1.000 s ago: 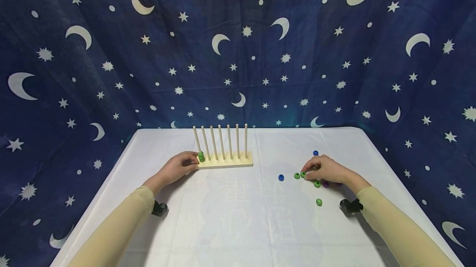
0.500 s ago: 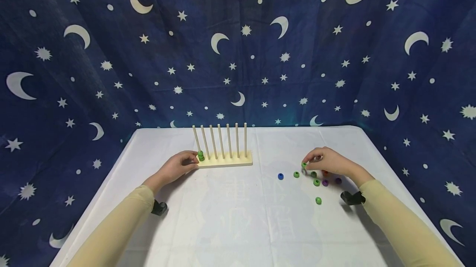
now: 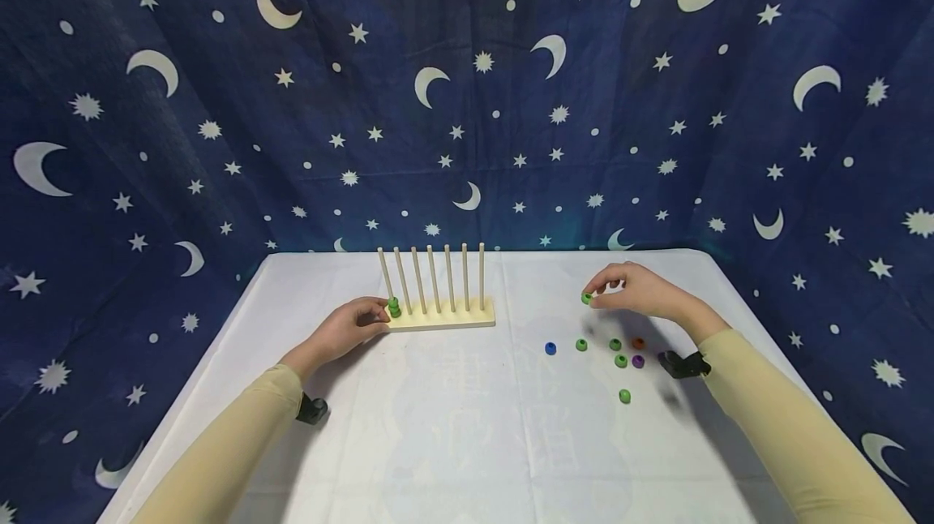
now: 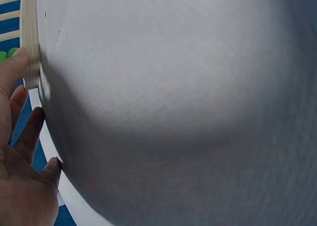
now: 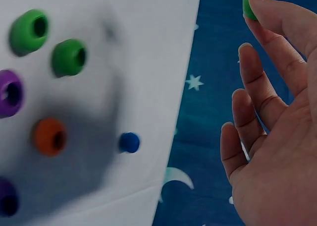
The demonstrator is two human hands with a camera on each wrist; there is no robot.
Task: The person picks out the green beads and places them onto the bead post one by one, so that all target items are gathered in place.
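My right hand (image 3: 633,290) pinches a green bead (image 3: 587,298) between thumb and index finger, raised over the table; the right wrist view shows the bead (image 5: 249,7) at the fingertips and the other fingers loosely bent. My left hand (image 3: 352,324) holds the left end of a wooden peg stand (image 3: 445,317), which has a row of several upright pegs. In the left wrist view, the thumb lies against the end of the base (image 4: 30,37). Green beads (image 3: 395,307) are stacked low on the leftmost peg.
Loose green beads (image 3: 615,344), an orange bead (image 3: 638,343), a purple bead (image 3: 638,362) and a blue bead (image 3: 550,349) lie on the white cloth (image 3: 467,427). Another blue bead (image 5: 130,142) shows in the right wrist view. A dark star-patterned curtain (image 3: 467,102) surrounds the table.
My right hand has picked up a green bead from the group and lifted it up and away toward the back of the table. The left hand stays at the stand.
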